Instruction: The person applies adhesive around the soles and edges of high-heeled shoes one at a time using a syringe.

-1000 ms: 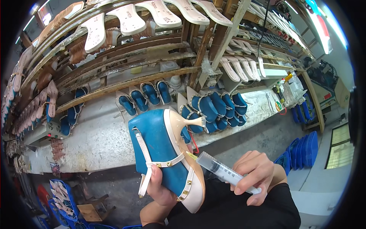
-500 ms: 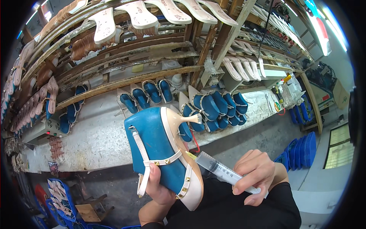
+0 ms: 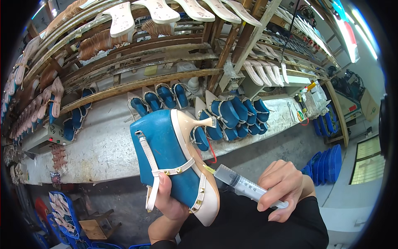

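Observation:
My left hand [image 3: 172, 203] grips a high-heeled shoe [image 3: 198, 209] from below, thumb across its studded strap. The shoe is pale with gold pyramid studs and is mounted on a blue shoe last [image 3: 162, 145]. Its toe points down and its pale heel sticks out to the right. In my right hand [image 3: 282, 189], closed around the barrel's rear and plunger, is a clear syringe [image 3: 242, 185]. The syringe's yellowish needle tip meets the edge between sole and upper; whether it touches or hovers just off I cannot tell.
Beyond the shoe runs a pale workbench [image 3: 99, 155] with several strapped shoes on blue lasts [image 3: 232, 114]. Wooden racks [image 3: 137, 89] above hold pale insoles [image 3: 161, 11]. Pliers [image 3: 291, 111] lie at the bench's right. Blue stacked trays [image 3: 325, 164] stand at right; a wooden stool [image 3: 97, 227] is lower left.
The shoe and left hand have shifted slightly left and up in the picture, as the background has also moved a little. The syringe tip stays along the sole edge.

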`<move>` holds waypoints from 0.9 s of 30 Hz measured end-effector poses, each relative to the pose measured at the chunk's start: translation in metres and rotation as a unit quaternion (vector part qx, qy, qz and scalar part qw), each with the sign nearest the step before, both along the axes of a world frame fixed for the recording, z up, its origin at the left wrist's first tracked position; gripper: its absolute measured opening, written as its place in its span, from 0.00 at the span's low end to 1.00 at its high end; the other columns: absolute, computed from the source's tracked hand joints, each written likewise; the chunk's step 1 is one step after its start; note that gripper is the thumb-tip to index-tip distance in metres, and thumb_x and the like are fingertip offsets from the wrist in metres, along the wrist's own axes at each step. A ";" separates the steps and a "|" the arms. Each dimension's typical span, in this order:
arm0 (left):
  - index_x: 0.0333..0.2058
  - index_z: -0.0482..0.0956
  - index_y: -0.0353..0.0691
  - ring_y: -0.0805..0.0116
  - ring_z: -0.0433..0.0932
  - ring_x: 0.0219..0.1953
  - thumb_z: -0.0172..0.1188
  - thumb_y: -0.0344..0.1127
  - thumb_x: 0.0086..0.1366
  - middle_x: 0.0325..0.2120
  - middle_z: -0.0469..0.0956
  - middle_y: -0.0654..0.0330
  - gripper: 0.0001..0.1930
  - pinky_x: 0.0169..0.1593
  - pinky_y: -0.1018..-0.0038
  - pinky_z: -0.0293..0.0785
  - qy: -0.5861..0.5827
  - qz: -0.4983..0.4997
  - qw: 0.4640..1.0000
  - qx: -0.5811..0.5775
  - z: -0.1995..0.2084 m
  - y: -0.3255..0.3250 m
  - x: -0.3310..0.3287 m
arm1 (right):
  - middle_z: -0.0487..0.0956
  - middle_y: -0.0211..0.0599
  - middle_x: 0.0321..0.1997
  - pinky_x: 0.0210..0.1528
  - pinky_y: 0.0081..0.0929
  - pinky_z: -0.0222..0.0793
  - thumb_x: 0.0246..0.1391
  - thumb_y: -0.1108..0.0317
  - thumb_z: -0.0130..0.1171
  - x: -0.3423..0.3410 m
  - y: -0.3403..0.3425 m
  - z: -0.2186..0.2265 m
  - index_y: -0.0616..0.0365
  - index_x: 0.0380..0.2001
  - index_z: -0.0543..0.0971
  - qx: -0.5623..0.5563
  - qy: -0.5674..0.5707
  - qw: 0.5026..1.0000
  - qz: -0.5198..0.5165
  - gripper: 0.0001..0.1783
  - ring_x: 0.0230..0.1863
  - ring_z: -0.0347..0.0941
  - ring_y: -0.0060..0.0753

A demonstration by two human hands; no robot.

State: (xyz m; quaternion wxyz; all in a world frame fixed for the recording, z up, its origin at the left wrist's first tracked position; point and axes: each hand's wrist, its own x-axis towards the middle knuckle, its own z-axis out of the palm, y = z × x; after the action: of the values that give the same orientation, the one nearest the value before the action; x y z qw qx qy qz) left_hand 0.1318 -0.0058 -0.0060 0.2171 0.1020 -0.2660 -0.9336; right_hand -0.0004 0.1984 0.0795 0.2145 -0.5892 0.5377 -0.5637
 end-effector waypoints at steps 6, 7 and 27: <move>0.69 0.55 0.30 0.48 0.73 0.61 0.47 0.53 0.72 0.61 0.68 0.38 0.38 0.63 0.55 0.71 0.008 0.017 0.998 0.059 0.009 0.004 -0.003 | 0.80 0.34 0.22 0.15 0.23 0.60 0.43 0.66 0.74 0.006 -0.003 -0.005 0.61 0.34 0.86 -0.003 0.004 1.000 -0.002 0.14 0.14 0.71 0.28; 0.69 0.55 0.30 0.48 0.73 0.61 0.47 0.53 0.72 0.61 0.68 0.38 0.38 0.63 0.55 0.71 0.007 0.018 0.998 0.061 0.007 0.003 -0.002 | 0.80 0.34 0.23 0.15 0.23 0.60 0.43 0.66 0.74 0.007 -0.003 -0.006 0.61 0.34 0.86 -0.005 0.005 1.000 -0.003 0.14 0.14 0.71 0.29; 0.69 0.59 0.33 0.48 0.74 0.60 0.44 0.61 0.74 0.60 0.71 0.40 0.38 0.65 0.54 0.70 0.030 -0.002 0.998 0.059 -0.005 -0.001 0.005 | 0.79 0.34 0.21 0.15 0.23 0.58 0.42 0.67 0.74 0.016 -0.005 -0.019 0.60 0.34 0.86 -0.004 -0.016 1.000 -0.003 0.14 0.13 0.69 0.29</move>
State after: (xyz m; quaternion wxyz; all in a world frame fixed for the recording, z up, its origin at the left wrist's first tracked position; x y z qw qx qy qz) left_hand 0.1365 -0.0065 -0.0111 0.2165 0.0855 -0.2038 -0.9509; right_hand 0.0156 0.1932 0.0610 0.2192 -0.5792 0.5338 -0.5758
